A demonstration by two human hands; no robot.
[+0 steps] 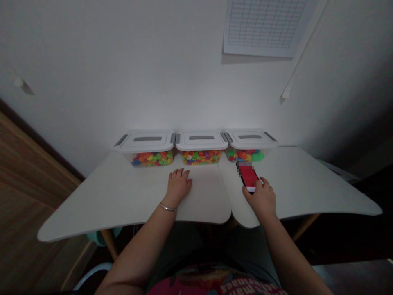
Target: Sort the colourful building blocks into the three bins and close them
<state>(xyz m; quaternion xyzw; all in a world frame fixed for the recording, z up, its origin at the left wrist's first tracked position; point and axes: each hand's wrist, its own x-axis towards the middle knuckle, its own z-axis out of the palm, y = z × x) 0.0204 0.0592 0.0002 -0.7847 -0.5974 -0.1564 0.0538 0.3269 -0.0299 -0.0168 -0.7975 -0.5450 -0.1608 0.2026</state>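
My left hand (pixel 179 183) lies palm down on the white tabletop, fingers spread a little and holding nothing. A thin bracelet (pixel 168 207) circles that wrist. Toward the right, a smartphone (pixel 248 175) with a bright red screen rests face up on the table; its upper end is blurred out. My right hand (pixel 262 197) spans the phone's near end, thumb at the left edge and fingers at the right, covering its lower corner. Beyond the hands, three lidded clear boxes stand in a row: a left box (pixel 147 149), a middle box (pixel 202 147) and a right box (pixel 250 146), holding small colourful plastic pieces.
Two white tables (pixel 138 205) meet at a seam between my hands, with rounded front corners. The boxes stand close to the wall (pixel 184 82). A gridded paper sheet (pixel 264 28) hangs there. A wooden panel (pixel 30 164) is at the left, and a cord (pixel 302 61) hangs at the right.
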